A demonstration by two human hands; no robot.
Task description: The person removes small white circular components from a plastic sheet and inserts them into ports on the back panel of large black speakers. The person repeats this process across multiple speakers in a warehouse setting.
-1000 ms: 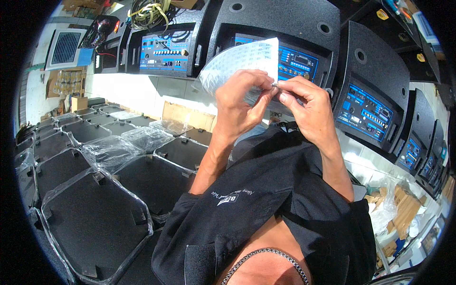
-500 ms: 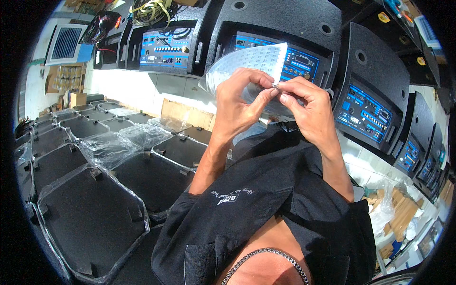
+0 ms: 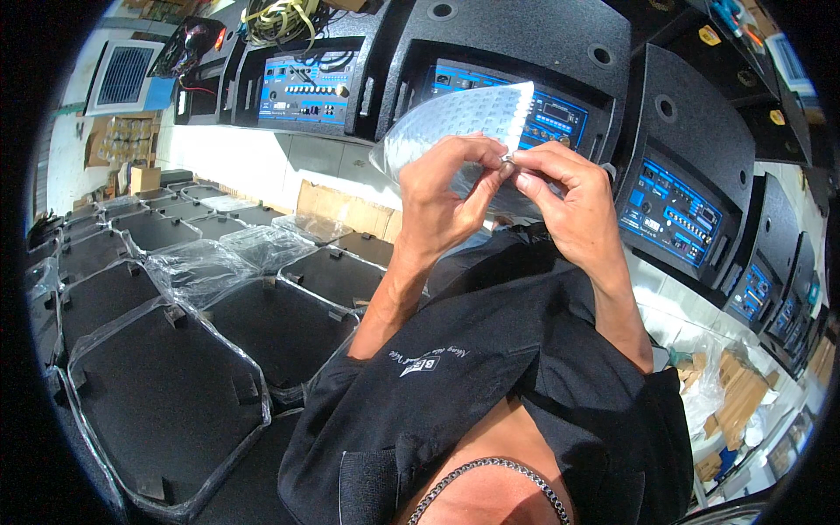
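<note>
A curved, silvery-white sheet of small labels [image 3: 455,118], printed with rows of repeated marks, stands up between my hands and the speaker cabinet beyond. My left hand [image 3: 442,192] is closed on the sheet's near corner, thumb and forefinger pinched together. Against those fingertips, my right hand [image 3: 569,201] pinches at the same corner. Any small piece between the right fingertips is too hidden to make out. Behind the sheet, a blue-and-black control panel [image 3: 560,118] is set into the black speaker cabinet [image 3: 516,39].
More black cabinets with blue panels [image 3: 674,206] stand in a row to the right and left. Plastic-wrapped black boxes [image 3: 166,394] cover the left side. Coiled cables [image 3: 280,22] lie on a cabinet at the back. Cardboard scraps [image 3: 739,398] and clear plastic are piled at the right.
Both hands stay pinched together at the sheet's corner. The sheet and my left hand have shifted very slightly; my right hand is almost still.
</note>
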